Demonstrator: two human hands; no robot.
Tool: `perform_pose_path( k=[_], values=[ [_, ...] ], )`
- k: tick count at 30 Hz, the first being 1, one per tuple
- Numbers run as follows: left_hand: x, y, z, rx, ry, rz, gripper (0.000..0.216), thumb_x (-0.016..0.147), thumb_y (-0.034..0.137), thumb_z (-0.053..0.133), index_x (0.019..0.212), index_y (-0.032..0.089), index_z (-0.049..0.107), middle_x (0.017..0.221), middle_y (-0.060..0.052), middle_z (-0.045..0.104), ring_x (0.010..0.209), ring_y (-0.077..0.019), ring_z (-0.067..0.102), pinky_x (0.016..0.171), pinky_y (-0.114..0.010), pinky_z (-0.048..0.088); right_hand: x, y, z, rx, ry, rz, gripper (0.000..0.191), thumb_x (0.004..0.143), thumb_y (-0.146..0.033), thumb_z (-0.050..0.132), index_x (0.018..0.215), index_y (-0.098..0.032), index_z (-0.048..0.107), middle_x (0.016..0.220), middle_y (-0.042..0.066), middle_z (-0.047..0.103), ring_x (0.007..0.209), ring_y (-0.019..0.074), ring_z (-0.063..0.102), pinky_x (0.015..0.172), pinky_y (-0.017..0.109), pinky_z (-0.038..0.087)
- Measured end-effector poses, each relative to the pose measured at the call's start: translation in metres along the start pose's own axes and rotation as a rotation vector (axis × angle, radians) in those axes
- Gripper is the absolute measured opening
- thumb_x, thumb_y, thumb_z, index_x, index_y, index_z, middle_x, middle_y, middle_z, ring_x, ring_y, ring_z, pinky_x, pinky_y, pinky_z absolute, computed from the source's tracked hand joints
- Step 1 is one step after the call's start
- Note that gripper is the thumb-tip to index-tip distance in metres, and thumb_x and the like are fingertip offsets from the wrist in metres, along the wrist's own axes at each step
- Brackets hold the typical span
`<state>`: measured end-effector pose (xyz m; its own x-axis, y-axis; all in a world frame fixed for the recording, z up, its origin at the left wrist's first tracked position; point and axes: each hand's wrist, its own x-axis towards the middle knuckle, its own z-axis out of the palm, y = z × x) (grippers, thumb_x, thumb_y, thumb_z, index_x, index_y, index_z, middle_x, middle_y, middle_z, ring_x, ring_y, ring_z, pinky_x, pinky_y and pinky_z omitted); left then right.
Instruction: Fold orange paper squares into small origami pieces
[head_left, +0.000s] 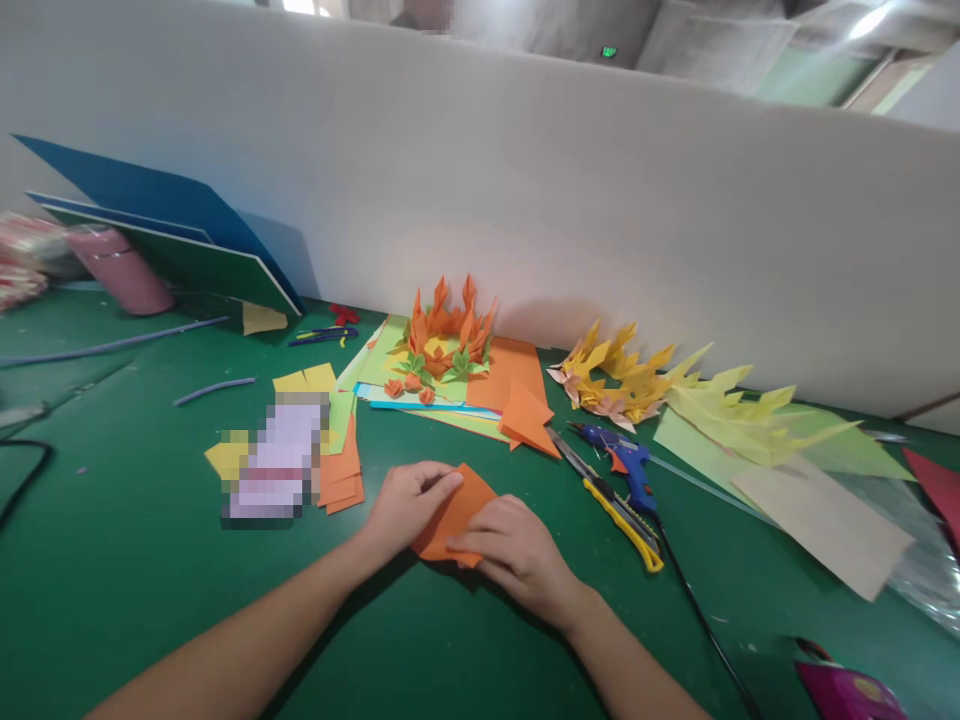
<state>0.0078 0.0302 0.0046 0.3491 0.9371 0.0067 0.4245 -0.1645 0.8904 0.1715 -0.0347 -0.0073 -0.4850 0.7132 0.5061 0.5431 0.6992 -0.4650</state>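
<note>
Both my hands are on a piece of orange paper [466,497] just above the green table. My left hand [409,505] grips its left edge, the thumb lying on top and the fingers underneath. On the right side, my right hand [521,550] holds the lower part, its fingers laid over the sheet. Part of the paper is hidden under the fingers, so its folds do not fully show. Left of my hands lie small orange paper squares [341,485]. Folded orange paper pieces [527,418] rest beyond my right hand.
An orange paper crown [452,325] stands on coloured sheets at the back. To the right lie a yellow box cutter [626,525], a blue glue gun [637,470] and yellow folded paper [622,375]. A pink bottle [124,270] leans near boards at the left.
</note>
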Motion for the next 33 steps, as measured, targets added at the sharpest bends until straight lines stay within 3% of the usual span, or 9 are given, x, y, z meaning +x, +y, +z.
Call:
perform_pose_path(
  k=[3, 6, 13, 22, 29, 31, 33],
  values=[
    [-0.002, 0.003, 0.002, -0.048, -0.037, -0.009, 0.025, 0.073, 0.038, 0.054, 0.069, 0.020, 0.070, 0.072, -0.001, 0.073, 0.071, -0.0187, 0.063, 0.066, -0.026, 0.046, 0.004, 0.000, 0.003, 0.077, 0.191, 0.245, 0.028, 0.087, -0.039, 0.053, 0.070, -0.020, 0.065, 0.063, 0.000, 0.068, 0.058, 0.0128, 0.056, 0.060, 0.027, 0.037],
    [-0.005, 0.006, 0.005, -0.086, -0.061, -0.002, 0.022, 0.071, 0.034, 0.055, 0.070, 0.020, 0.072, 0.076, -0.003, 0.074, 0.073, -0.0191, 0.065, 0.069, -0.026, 0.047, 0.009, -0.002, 0.006, 0.042, 0.354, 0.444, 0.030, 0.080, -0.045, 0.059, 0.063, -0.020, 0.061, 0.060, 0.000, 0.065, 0.056, 0.0140, 0.054, 0.058, 0.027, 0.037],
    [-0.009, 0.009, 0.006, -0.033, -0.054, 0.043, 0.030, 0.079, 0.034, 0.046, 0.073, 0.019, 0.071, 0.071, -0.002, 0.073, 0.069, -0.0180, 0.064, 0.064, -0.025, 0.046, 0.015, -0.003, 0.007, -0.014, 0.331, 0.656, 0.023, 0.072, -0.042, 0.067, 0.069, -0.021, 0.057, 0.063, -0.002, 0.061, 0.062, 0.0162, 0.052, 0.059, 0.026, 0.037],
    [-0.010, 0.010, 0.008, -0.118, -0.050, -0.001, 0.024, 0.073, 0.037, 0.054, 0.073, 0.018, 0.069, 0.070, -0.003, 0.071, 0.067, -0.0172, 0.062, 0.063, -0.025, 0.046, 0.008, 0.001, 0.009, -0.016, 0.379, 0.609, 0.028, 0.070, -0.043, 0.067, 0.082, -0.020, 0.056, 0.068, -0.001, 0.058, 0.065, 0.0174, 0.052, 0.063, 0.030, 0.041],
    [-0.009, 0.010, 0.007, -0.389, 0.166, -0.088, 0.022, 0.067, 0.037, 0.063, 0.061, 0.017, 0.068, 0.072, -0.003, 0.068, 0.072, -0.0171, 0.060, 0.070, -0.026, 0.046, 0.000, 0.015, 0.012, 0.231, 0.727, 0.577, 0.058, 0.066, -0.049, 0.069, 0.110, -0.020, 0.045, 0.100, 0.008, 0.054, 0.092, 0.0227, 0.054, 0.080, 0.038, 0.045],
    [-0.010, 0.011, 0.009, -0.527, 0.187, -0.170, 0.024, 0.066, 0.040, 0.065, 0.067, 0.016, 0.069, 0.072, -0.003, 0.068, 0.069, -0.0159, 0.059, 0.067, -0.026, 0.046, 0.000, 0.015, 0.014, 0.443, 0.682, 0.584, 0.067, 0.064, -0.053, 0.069, 0.116, -0.021, 0.041, 0.104, 0.009, 0.055, 0.094, 0.0231, 0.056, 0.077, 0.037, 0.048],
    [-0.012, 0.012, 0.012, -0.655, 0.189, -0.240, 0.027, 0.061, 0.041, 0.070, 0.072, 0.016, 0.068, 0.071, -0.002, 0.067, 0.065, -0.0141, 0.058, 0.063, -0.025, 0.047, 0.001, 0.012, 0.015, 0.636, 0.532, 0.594, 0.066, 0.063, -0.054, 0.070, 0.114, -0.021, 0.045, 0.101, 0.009, 0.059, 0.090, 0.0231, 0.059, 0.074, 0.035, 0.050]
  ],
)
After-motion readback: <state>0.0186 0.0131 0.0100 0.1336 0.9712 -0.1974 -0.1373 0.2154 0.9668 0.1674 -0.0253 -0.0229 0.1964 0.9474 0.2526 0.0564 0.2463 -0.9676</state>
